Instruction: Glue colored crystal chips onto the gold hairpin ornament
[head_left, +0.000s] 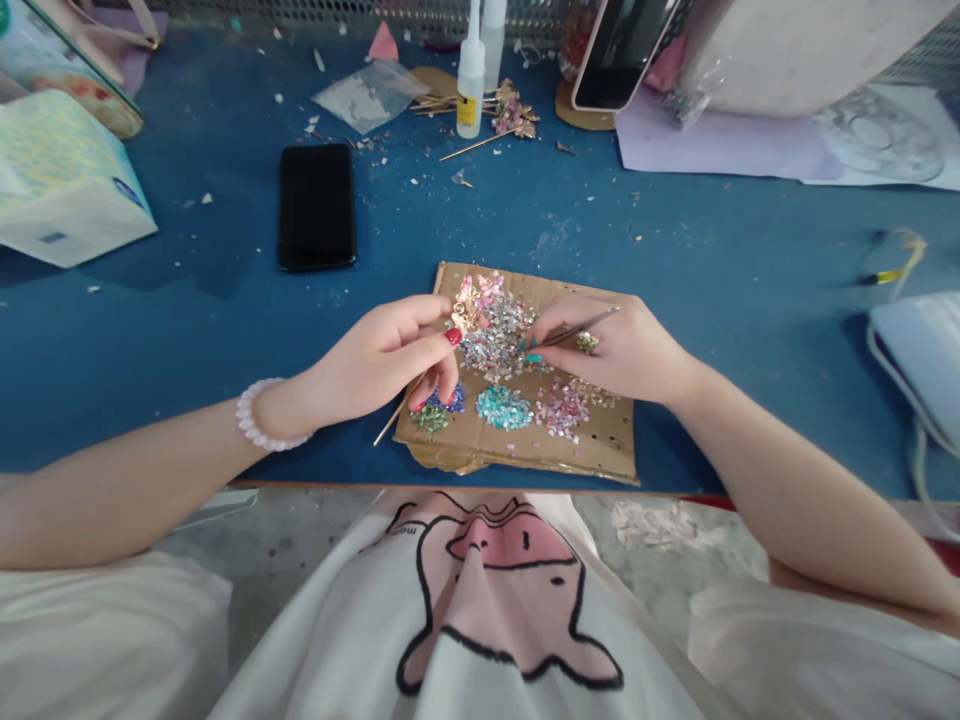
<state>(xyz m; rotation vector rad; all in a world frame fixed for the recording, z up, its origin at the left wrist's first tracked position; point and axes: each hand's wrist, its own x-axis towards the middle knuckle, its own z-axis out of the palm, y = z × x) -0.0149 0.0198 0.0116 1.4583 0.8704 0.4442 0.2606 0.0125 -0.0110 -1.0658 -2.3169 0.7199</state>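
My left hand [401,350] is closed around a gold hairpin [466,308], whose thin stick juts out below the fingers. Gold openwork and pink petal-like pieces form its top end, above the cardboard. Between the fingers of my right hand [611,345] are slim metal tweezers [581,326], their tips down at a pile of silvery rhinestones [499,345]. Smaller heaps lie along the near side of the cardboard [577,462]: turquoise stones [504,407], pink stones [562,410], green stones [430,418] and blue stones [455,397], the last partly hidden by my left fingers.
Beyond the cardboard, a black phone [316,207] lies on the blue table [225,330]. A glue bottle [470,85] stands by finished-looking hairpins [514,110] and a plastic bag [367,95]. A tissue box [71,180] is at left, a light-blue device with a cable [922,355] at right.
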